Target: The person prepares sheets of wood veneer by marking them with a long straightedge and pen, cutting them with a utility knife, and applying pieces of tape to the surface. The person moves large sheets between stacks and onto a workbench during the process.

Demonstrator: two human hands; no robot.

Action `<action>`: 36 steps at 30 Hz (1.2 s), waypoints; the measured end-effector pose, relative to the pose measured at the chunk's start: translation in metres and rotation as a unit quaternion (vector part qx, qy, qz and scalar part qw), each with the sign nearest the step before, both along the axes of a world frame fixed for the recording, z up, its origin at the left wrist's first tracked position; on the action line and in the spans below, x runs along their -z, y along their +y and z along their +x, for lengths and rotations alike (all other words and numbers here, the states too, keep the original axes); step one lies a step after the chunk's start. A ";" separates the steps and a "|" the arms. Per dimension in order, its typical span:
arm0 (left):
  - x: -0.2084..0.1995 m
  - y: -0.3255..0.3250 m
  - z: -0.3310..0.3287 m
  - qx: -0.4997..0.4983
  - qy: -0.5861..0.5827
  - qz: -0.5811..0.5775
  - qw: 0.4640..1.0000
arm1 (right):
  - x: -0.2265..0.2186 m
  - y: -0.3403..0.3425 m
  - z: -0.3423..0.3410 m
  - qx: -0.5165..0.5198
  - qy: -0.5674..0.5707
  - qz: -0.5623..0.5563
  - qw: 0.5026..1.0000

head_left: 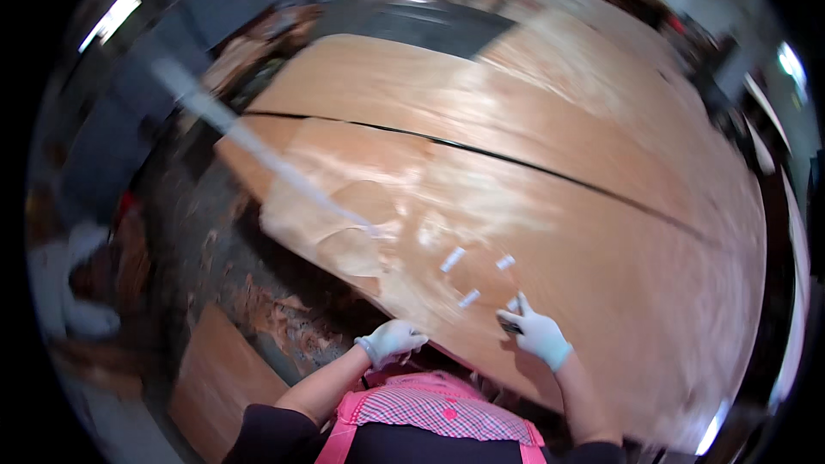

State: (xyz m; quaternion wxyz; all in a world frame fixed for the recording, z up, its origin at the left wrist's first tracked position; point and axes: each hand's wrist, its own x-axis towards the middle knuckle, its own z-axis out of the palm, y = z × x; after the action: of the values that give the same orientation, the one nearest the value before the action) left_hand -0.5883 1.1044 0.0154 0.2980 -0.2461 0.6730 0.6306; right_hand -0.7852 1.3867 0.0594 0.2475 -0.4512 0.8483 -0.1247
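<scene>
Gloved left hand (391, 342) is curling closed at the veneer sheet (550, 232) edge while right hand (534, 332) is pinching a small dark tool, best pressed flat beside the tape strips (453, 259).

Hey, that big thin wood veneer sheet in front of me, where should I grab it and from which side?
Probably the near edge of the veneer sheet, from your own side. It lies flat and spreads far away from you, and only that edge overhangs, right by your gloved left hand and right hand. Use both hands, spread apart: it looks thin.
</scene>
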 end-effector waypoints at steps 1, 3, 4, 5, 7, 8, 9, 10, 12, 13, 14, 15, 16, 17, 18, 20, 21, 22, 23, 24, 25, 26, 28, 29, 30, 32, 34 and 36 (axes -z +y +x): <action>-0.011 -0.012 0.006 0.021 -0.036 -0.054 0.998 | 0.010 0.002 0.000 0.085 0.028 -0.075 0.993; -0.012 -0.037 0.040 -0.045 -0.097 -0.051 0.993 | 0.020 -0.016 0.006 0.126 0.049 -0.163 0.977; -0.008 -0.048 0.058 -0.079 -0.091 -0.050 0.991 | 0.019 -0.029 0.012 0.151 0.008 -0.183 0.971; -0.007 -0.060 0.074 -0.129 -0.111 -0.030 0.985 | 0.016 -0.045 0.017 0.181 -0.033 -0.201 0.962; -0.005 -0.081 0.096 -0.193 -0.119 -0.005 0.974 | 0.014 -0.092 0.037 0.101 -0.058 -0.203 0.972; -0.004 -0.092 0.106 -0.212 -0.107 0.006 0.971 | 0.013 -0.120 0.052 0.046 -0.085 -0.200 0.975; -0.003 -0.104 0.111 -0.212 -0.087 -0.006 0.974 | 0.006 -0.151 0.066 0.018 -0.115 -0.210 0.971; -0.002 -0.114 0.115 -0.210 -0.067 -0.020 0.975 | 0.000 -0.184 0.081 -0.008 -0.146 -0.221 0.964; 0.004 -0.139 0.123 -0.222 -0.031 -0.011 0.975 | 0.002 -0.252 0.102 -0.100 -0.010 -0.236 0.967; 0.005 -0.154 0.128 -0.228 -0.007 -0.009 0.974 | 0.001 -0.288 0.115 -0.096 -0.011 -0.208 0.973; 0.005 -0.169 0.132 -0.228 -0.003 -0.007 0.974 | 0.001 -0.322 0.125 -0.090 -0.011 -0.179 0.980; 0.002 -0.184 0.138 -0.234 0.002 -0.004 0.972 | 0.014 -0.356 0.129 -0.099 0.011 -0.183 0.978; 0.001 -0.201 0.149 -0.240 0.003 -0.001 0.971 | 0.024 -0.389 0.138 -0.108 0.031 -0.186 0.976; 0.009 -0.219 0.165 -0.234 0.014 0.003 0.972 | 0.015 -0.424 0.152 -0.107 0.029 -0.183 0.977; 0.014 -0.235 0.179 -0.230 0.015 0.006 0.973 | 0.001 -0.461 0.160 -0.126 0.093 -0.075 0.985; 0.021 -0.271 0.204 -0.234 0.004 -0.004 0.972 | 0.002 -0.505 0.166 -0.131 0.158 0.035 0.978; 0.023 -0.287 0.213 -0.248 0.008 0.004 0.969 | 0.019 -0.521 0.157 -0.139 0.204 0.041 0.968; 0.027 -0.304 0.228 -0.266 0.008 0.010 0.964 | 0.034 -0.538 0.151 -0.150 0.246 0.047 0.956; 0.036 -0.319 0.251 -0.293 0.010 0.017 0.956 | 0.040 -0.551 0.146 -0.141 0.248 0.050 0.957; 0.043 -0.336 0.275 -0.328 0.010 0.022 0.944 | 0.029 -0.565 0.152 -0.136 0.253 0.056 0.956; 0.030 -0.349 0.284 -0.362 0.011 0.026 0.932 | 0.026 -0.566 0.138 -0.144 0.228 0.075 0.960; 0.035 -0.363 0.300 -0.409 0.014 0.044 0.911 | 0.019 -0.574 0.130 -0.159 0.204 0.086 0.962; 0.039 -0.383 0.310 -0.488 0.031 0.058 0.871 | 0.003 -0.585 0.122 -0.131 0.174 0.066 0.974; 0.043 -0.389 0.308 -0.510 0.044 0.067 0.856 | -0.005 -0.593 0.122 -0.111 0.143 0.044 0.982; 0.040 -0.399 0.292 -0.489 0.048 0.094 0.866 | -0.011 -0.599 0.125 -0.130 0.123 -0.041 0.983; 0.033 -0.411 0.268 -0.447 0.163 0.129 0.870 | -0.037 -0.633 0.154 -0.190 -0.006 -0.091 0.978; 0.026 -0.435 0.233 -0.425 0.258 0.193 0.846 | -0.079 -0.673 0.182 -0.217 -0.280 -0.017 0.935; 0.038 -0.483 0.205 -0.353 0.318 0.158 0.866 | -0.073 -0.708 0.180 -0.190 -0.322 -0.076 0.924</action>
State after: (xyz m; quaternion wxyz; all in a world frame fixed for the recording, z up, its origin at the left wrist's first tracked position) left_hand -0.3832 0.6215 -0.0231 -0.1393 -0.2031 0.4911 0.8355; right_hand -0.6053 0.6785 0.1327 0.4913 -0.5572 0.6089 -0.2783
